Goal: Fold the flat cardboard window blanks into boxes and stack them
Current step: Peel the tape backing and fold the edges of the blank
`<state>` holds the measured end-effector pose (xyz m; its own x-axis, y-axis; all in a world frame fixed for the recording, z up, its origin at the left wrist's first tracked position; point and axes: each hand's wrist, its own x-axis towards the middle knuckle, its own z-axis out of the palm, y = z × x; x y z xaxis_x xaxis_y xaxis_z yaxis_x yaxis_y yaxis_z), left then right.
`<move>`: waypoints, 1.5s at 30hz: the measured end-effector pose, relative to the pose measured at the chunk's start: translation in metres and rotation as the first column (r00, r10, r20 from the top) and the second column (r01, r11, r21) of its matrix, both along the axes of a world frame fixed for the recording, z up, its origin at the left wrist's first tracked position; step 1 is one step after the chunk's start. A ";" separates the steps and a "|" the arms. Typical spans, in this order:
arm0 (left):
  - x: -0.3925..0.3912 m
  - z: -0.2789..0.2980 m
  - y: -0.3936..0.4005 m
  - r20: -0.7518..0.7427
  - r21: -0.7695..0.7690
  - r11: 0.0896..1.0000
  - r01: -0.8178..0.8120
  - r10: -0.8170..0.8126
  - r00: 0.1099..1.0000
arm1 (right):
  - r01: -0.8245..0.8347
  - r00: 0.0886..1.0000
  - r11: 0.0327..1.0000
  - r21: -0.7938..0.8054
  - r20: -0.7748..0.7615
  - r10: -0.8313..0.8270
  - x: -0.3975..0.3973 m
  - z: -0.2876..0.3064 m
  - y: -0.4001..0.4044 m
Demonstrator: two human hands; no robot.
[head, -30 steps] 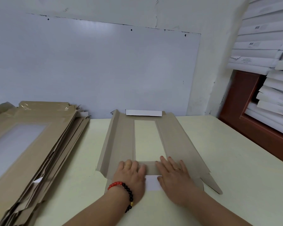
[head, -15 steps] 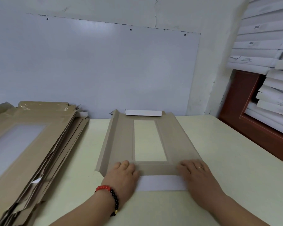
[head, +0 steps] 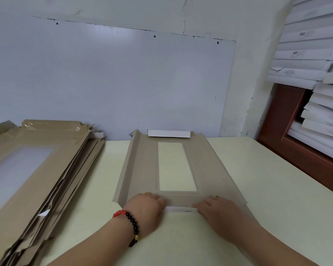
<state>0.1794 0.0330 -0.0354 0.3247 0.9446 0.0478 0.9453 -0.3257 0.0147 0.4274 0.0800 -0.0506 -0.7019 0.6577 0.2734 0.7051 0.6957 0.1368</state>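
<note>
A single brown cardboard window blank (head: 206, 169) is laid flat on the pale table (head: 277, 189), its far end against the white wall board (head: 113, 79). All positions below are given relative to this blank.

Its rectangular window (head: 176, 166) is seen at the centre, with the table showing through. The left side flap (head: 126, 166) is raised at a crease; the right side lies flatter. A white flap (head: 168, 133) is stood up at the far end.

At the near edge, a narrow white strip (head: 181, 209) is visible between the two hands. The left hand (head: 144, 210) is held at the near-left corner, fingers curled over the near edge and gripping it. A red and black bead bracelet (head: 131, 225) is worn on that wrist. The right hand (head: 217, 210) is placed at the near-right, fingers bent down onto the edge; whether the flap is pinched or only pressed cannot be told.

To the left of the blank, a stack of unfolded blanks (head: 27, 173) is kept on the table. To the right, beyond the table, white boxes (head: 315, 64) are piled above a red-brown frame (head: 288, 120).
</note>
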 end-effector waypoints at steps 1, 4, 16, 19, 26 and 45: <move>0.001 0.001 0.004 0.052 -0.034 0.998 -0.053 0.054 0.997 | 0.048 0.999 0.997 -0.065 0.019 -0.047 -0.004 0.003 0.003; 0.008 -0.003 0.017 0.103 -0.081 0.982 -0.168 0.176 0.979 | 0.138 0.990 0.975 -0.177 0.040 -0.133 -0.017 0.003 0.014; 0.042 -0.040 0.038 0.016 -0.142 0.969 -0.203 0.207 0.978 | 0.208 0.978 0.920 -0.331 0.040 -0.206 -0.062 -0.023 0.024; 0.033 -0.039 0.036 -0.071 -0.145 0.960 -0.239 0.231 0.970 | 0.265 0.962 0.898 -0.351 0.163 -0.220 -0.050 -0.025 0.031; 0.011 -0.034 0.036 -0.194 -0.090 0.936 -0.340 0.318 0.928 | 0.413 0.904 0.850 -0.327 0.259 -0.340 -0.023 -0.024 0.042; -0.011 -0.024 0.016 0.070 0.060 0.965 -0.256 0.252 0.965 | 0.414 0.906 0.893 -0.174 -0.016 -0.423 0.016 -0.014 0.022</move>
<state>0.1686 0.0494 -0.0591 0.0694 0.9894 0.1272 0.9951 -0.0776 0.0611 0.4430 0.1024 -0.0648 -0.3394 0.9259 0.1656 0.9390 0.3438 0.0023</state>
